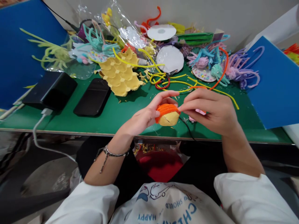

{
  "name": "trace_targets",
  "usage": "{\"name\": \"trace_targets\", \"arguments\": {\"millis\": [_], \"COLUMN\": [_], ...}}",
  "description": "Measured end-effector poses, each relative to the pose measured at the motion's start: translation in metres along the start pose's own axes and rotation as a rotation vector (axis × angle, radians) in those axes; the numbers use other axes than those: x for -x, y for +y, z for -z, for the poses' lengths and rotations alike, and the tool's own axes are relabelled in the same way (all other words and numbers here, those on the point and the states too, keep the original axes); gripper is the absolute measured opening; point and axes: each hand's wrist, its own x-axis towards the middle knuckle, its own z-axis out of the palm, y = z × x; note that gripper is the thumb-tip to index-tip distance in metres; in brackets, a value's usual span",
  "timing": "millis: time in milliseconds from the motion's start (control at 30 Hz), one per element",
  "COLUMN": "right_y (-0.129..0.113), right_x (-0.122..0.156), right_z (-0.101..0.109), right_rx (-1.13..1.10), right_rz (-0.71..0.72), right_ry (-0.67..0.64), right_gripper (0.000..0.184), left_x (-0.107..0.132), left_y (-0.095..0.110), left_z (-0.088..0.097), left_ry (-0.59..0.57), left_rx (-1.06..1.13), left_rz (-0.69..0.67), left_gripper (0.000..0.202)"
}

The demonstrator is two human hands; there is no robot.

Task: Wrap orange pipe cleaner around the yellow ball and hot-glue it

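My left hand [149, 112] is closed around a yellow egg-carton cup [169, 119], its thumb and fingers on the sides. Rows of fuzzy orange pipe cleaner [167, 109] wrap the cup's upper part; its yellow pointed face below is bare. At the cup's right edge, my right hand [210, 109] pinches the orange strand. A long orange length [226, 67] rises behind that hand and curves upward. Partly hidden under the right hand is a pink object [193, 117], with a black cord near it; I cannot make out its kind.
Beyond my hands lie a yellow egg carton [120, 73], red-handled scissors [163, 83] and yellow pipe cleaners [217, 89]. A black phone [92, 97] and black box [50, 91] lie left. White discs [170, 59] and pastel pipe-cleaner bundles [243, 67] crowd the back. Blue panels [275, 87] flank the green table.
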Motion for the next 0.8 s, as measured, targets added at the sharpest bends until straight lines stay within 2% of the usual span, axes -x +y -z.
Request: {"name": "trace_targets", "arguments": {"millis": [267,500,800], "right_y": [0.002,0.000,-0.003], "right_x": [0.000,-0.001,-0.001], "right_z": [-0.002,-0.004,-0.003], "right_rx": [-0.009,-0.033,-0.028], "right_rz": [-0.016,0.017,0.028], "right_ry": [-0.006,-0.022,-0.041], "right_gripper": [0.016,0.017,0.016], "left_x": [-0.006,-0.009,-0.004], "left_y": [-0.006,-0.010,-0.010], "left_z": [-0.003,-0.006,-0.003], "left_ry": [0.019,0.056,-0.004], "left_rx": [-0.003,0.049,-0.005], "left_rz": [-0.008,-0.001,-0.014], "left_gripper": [0.057,0.054,0.052]}}
